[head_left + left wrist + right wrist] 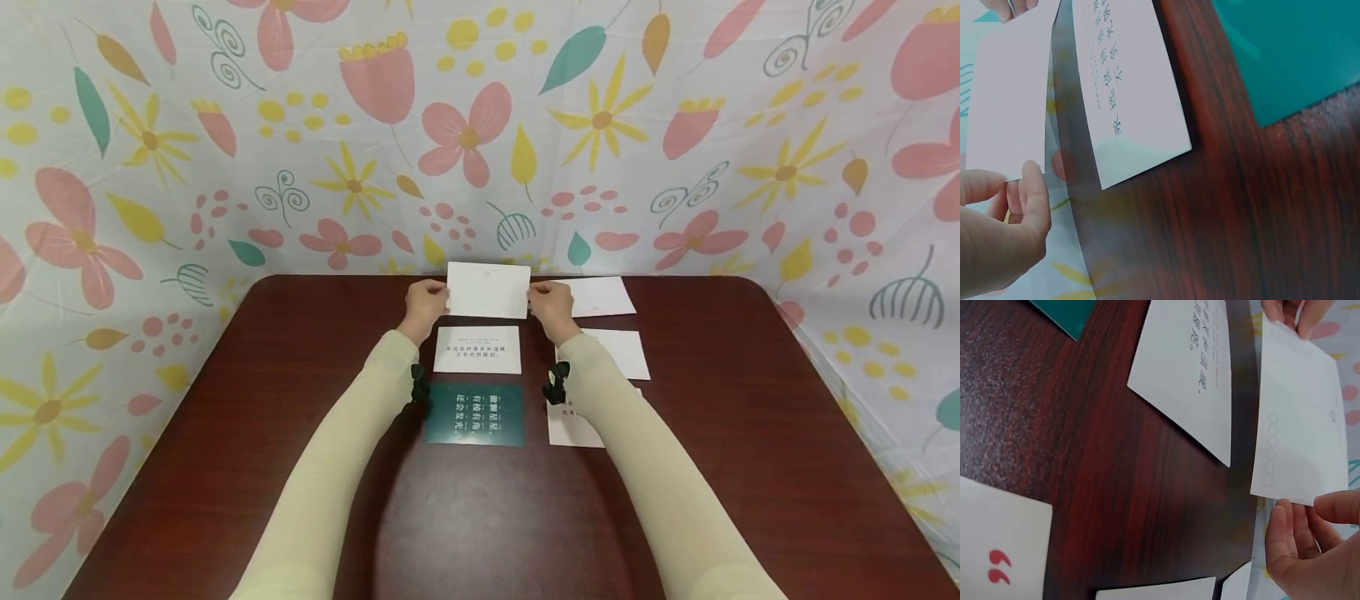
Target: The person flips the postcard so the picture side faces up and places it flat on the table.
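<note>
Both hands hold one white postcard [488,290] up at the far edge of the table. My left hand [425,308] pinches its left edge, and my right hand [551,308] pinches the right edge. In the right wrist view, the postcard [1300,419] shows a row of small printed outlines along one side. The left wrist view has its plain white face [1010,100] tilted up from the table. Just nearer lies a white card with dark lettering [477,354], and below that a teal card with white lettering [475,417].
To the right, a second column of white cards lies on the dark wood table [300,333]: a far card [600,297], a middle card [628,354] and a near card [573,432], partly covered by the right arm. A flower-patterned cloth [465,192] hangs behind the table.
</note>
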Available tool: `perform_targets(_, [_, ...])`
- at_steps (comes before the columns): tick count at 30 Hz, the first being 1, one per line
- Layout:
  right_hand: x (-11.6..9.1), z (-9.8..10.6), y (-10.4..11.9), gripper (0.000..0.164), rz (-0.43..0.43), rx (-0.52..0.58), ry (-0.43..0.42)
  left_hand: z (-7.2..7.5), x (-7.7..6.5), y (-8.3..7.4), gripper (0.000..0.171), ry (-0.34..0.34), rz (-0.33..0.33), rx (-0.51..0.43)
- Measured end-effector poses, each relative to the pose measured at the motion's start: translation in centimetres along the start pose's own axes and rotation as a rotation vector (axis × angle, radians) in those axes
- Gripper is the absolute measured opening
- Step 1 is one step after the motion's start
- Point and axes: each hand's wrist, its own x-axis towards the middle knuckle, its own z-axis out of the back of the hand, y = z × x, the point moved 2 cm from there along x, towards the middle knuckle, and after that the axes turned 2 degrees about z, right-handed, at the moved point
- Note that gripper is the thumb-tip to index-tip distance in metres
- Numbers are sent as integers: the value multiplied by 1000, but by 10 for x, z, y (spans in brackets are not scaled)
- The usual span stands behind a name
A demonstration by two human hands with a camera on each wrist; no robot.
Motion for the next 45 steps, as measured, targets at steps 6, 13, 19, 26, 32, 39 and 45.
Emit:
perform_targets(6, [2, 1, 0, 29, 24, 32, 2, 2, 1, 1, 22, -36, -19, 11])
perform_targets(13, [4, 3, -1, 29, 44, 11, -11, 4, 0, -2, 23, -47, -82, 26])
perform_targets(19, [4, 4, -2, 30, 47, 79, 4, 3, 1, -2, 21, -52, -135, 2])
perform_targets(26, [2, 5, -3, 30, 19, 128, 4, 3, 3, 3, 24, -21, -123, -34])
perform_targets(32, [3, 4, -5, 33, -13, 137, 9, 3, 2, 5, 31, 3, -79, -37])
perform_targets(39, [1, 5, -5, 32, 47, 102, 37, 2, -1, 5, 31, 38, -109, 87])
perform_targets(45, [2, 4, -7, 36, 86, 52, 54, 0, -1, 4, 36, 17, -136, 130])
